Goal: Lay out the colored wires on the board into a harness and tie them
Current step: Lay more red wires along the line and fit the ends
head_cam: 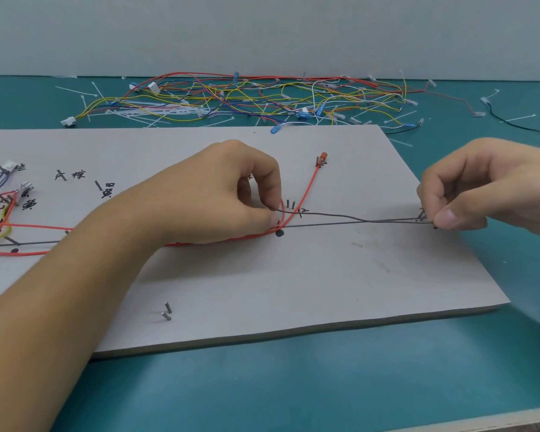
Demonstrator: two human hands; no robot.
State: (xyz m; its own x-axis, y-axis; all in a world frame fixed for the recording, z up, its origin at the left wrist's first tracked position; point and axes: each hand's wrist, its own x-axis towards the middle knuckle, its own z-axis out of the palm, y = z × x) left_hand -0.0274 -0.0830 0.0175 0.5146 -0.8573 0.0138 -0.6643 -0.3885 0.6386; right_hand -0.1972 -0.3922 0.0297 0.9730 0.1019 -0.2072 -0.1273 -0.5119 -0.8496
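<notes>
A grey board (293, 282) with nails and handwritten labels lies on the teal table. My left hand (231, 194) pinches a thin dark grey wire (340, 216) near the board's middle. My right hand (480, 188) pinches the same wire at the board's right edge, by a nail (422, 215). The wire is stretched between both hands and crosses a second dark strand (325, 225) lying on the board. Red wires (306, 193) run from under my left hand up to an orange terminal (322, 158). More red, yellow and blue wires (0, 213) sit at the board's left.
A tangled pile of loose colored wires (247, 98) and white cable ties (144, 112) lies on the table behind the board. A black wire (512, 124) lies at the back right. Two nails (166, 310) stand near the board's front edge.
</notes>
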